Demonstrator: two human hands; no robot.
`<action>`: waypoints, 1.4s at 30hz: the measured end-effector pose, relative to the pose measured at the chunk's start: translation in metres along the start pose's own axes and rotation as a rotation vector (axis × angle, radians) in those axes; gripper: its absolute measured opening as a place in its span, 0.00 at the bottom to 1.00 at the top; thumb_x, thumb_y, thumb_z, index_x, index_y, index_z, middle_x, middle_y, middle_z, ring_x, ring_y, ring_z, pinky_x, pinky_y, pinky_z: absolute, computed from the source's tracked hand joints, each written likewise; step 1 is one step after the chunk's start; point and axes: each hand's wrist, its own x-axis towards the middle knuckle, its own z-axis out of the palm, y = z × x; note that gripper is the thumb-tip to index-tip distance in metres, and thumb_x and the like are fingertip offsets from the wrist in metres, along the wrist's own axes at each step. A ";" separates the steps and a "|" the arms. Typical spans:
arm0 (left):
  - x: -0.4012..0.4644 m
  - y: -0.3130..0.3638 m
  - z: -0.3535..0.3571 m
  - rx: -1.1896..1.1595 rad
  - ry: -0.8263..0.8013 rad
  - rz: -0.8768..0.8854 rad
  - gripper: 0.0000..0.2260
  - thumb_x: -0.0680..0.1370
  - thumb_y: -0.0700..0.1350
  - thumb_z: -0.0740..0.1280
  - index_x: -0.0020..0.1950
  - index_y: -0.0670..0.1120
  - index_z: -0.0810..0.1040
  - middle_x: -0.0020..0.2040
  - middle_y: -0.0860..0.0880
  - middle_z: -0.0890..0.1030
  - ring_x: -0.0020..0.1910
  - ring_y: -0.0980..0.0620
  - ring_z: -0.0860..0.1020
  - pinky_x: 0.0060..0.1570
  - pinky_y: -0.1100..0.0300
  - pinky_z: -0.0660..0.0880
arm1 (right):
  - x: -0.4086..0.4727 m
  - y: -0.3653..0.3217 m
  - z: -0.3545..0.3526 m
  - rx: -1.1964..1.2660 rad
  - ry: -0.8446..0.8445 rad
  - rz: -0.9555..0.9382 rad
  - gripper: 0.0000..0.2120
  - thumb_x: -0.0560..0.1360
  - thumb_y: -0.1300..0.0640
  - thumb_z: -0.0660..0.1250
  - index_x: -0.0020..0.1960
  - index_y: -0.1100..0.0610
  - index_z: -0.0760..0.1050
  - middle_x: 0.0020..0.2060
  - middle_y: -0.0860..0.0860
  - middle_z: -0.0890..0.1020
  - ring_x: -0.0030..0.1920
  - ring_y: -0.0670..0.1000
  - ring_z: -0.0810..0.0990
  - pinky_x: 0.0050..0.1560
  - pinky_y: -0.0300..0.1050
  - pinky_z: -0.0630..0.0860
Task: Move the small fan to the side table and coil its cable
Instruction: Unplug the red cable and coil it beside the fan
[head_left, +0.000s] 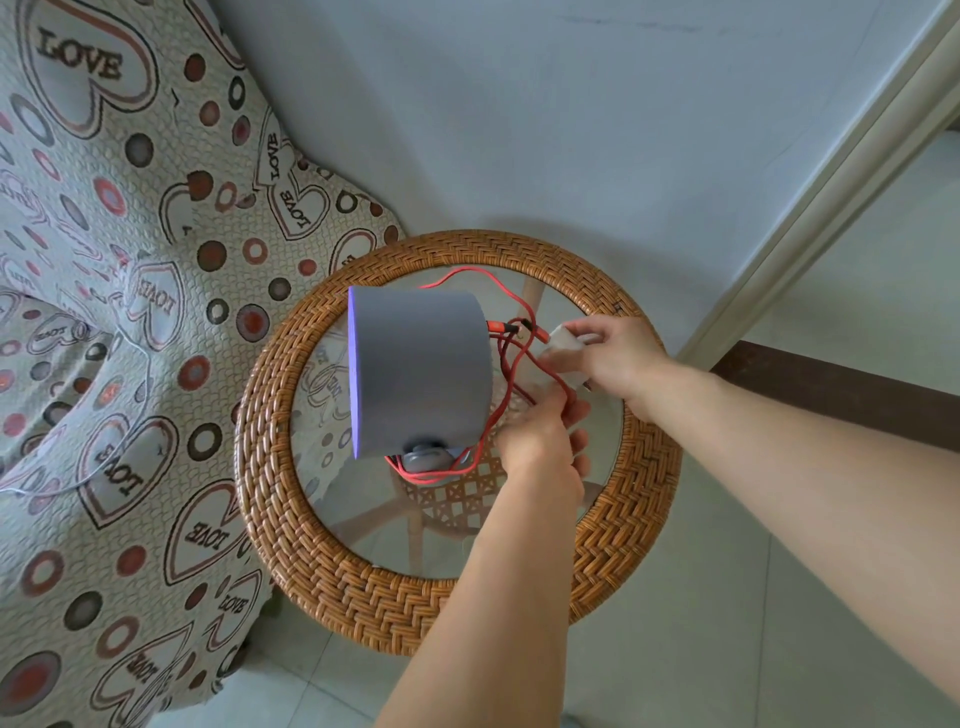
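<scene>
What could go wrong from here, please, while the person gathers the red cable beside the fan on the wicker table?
1. The red cable loops loosely around the fan and under its base; pulling with the left hand could tug or tip the fan.
2. The strands cross between the left hand and the right hand, which grips the white plug, so the coil may tangle.
3. The fan stands on the table glass, where it might slide.

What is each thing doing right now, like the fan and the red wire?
Fan: standing on the table, facing the sofa.
Red cable: loose and tangled, not yet coiled.
White plug: held in the right hand.
Left hand: holding cable strands.
Table: carrying the fan.
</scene>
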 end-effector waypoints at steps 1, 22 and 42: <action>0.002 -0.001 0.000 -0.001 0.006 0.009 0.11 0.76 0.52 0.70 0.48 0.45 0.83 0.42 0.49 0.87 0.25 0.56 0.73 0.22 0.70 0.65 | 0.001 0.000 0.000 -0.002 -0.012 0.017 0.26 0.60 0.52 0.82 0.56 0.51 0.80 0.56 0.50 0.79 0.55 0.52 0.76 0.51 0.47 0.73; -0.009 -0.012 0.008 -0.269 0.130 0.094 0.03 0.77 0.46 0.71 0.48 0.49 0.84 0.35 0.49 0.74 0.26 0.54 0.62 0.23 0.63 0.62 | -0.004 -0.005 -0.022 -0.531 -0.232 -0.297 0.30 0.62 0.61 0.80 0.61 0.47 0.77 0.61 0.44 0.77 0.60 0.45 0.72 0.61 0.43 0.66; -0.015 -0.018 0.017 -0.695 0.146 0.109 0.02 0.76 0.38 0.71 0.43 0.42 0.83 0.41 0.44 0.84 0.40 0.47 0.83 0.55 0.50 0.80 | -0.026 -0.001 0.011 -0.419 0.047 -0.376 0.06 0.69 0.52 0.75 0.41 0.53 0.81 0.47 0.46 0.74 0.50 0.44 0.71 0.49 0.35 0.65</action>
